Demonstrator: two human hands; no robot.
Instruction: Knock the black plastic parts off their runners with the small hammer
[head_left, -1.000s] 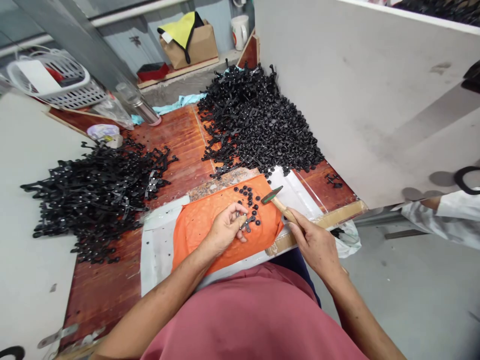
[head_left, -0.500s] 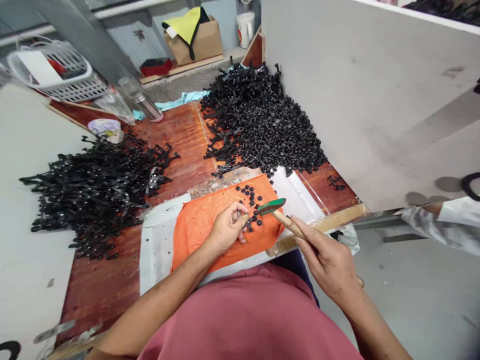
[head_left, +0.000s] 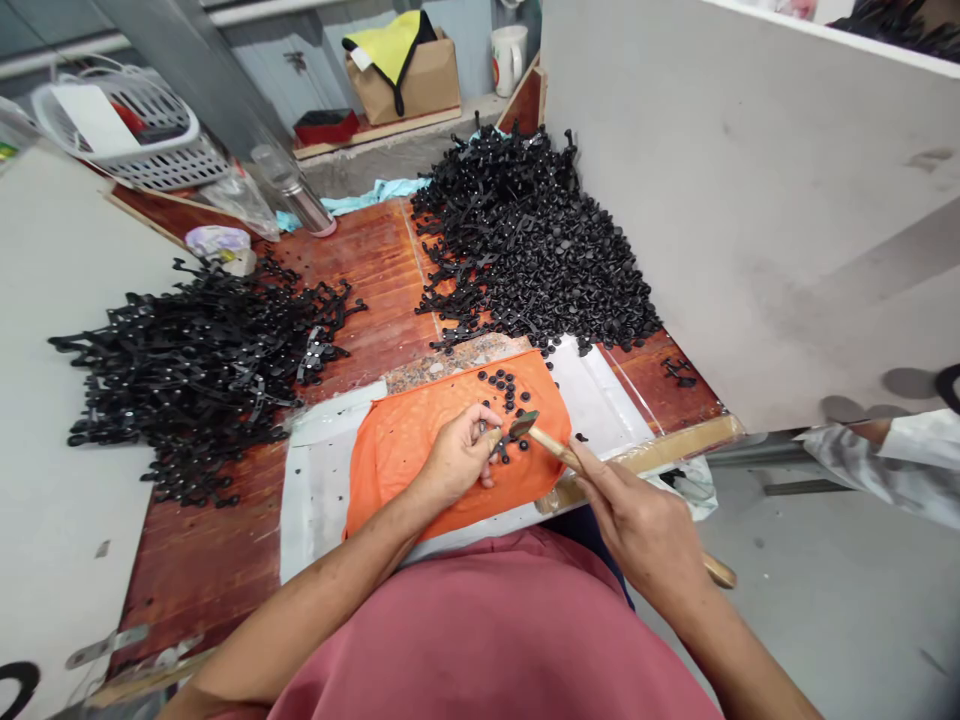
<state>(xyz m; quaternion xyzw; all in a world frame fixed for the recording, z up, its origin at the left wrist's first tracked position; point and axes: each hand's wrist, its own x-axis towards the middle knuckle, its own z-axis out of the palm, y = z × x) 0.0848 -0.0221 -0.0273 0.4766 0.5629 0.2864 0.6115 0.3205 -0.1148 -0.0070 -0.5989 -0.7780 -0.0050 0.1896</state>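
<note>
My right hand (head_left: 643,515) is wrapped round the wooden handle of a hammer (head_left: 555,447). Its green-marked head is low over the orange cloth (head_left: 397,455), just right of my left fingertips; whether it touches anything is unclear. With its fingers pinched, my left hand (head_left: 459,458) holds a small black plastic piece (head_left: 501,450) down on the cloth, partly hidden by the fingers. Several small round black caps (head_left: 510,392) lie scattered on the cloth beyond the hammer head.
Black strap-like parts are heaped at left (head_left: 195,370). Another heap, of straps and round caps (head_left: 540,240), lies at the back right against a grey partition (head_left: 750,220). A steel flask (head_left: 304,205) and a grey basket (head_left: 150,160) stand behind. Another person's sleeve (head_left: 892,460) shows at right.
The hammer head has come down and left, closer to my left fingers. My left hand keeps its pinch over the cloth. The view has shifted slightly.
</note>
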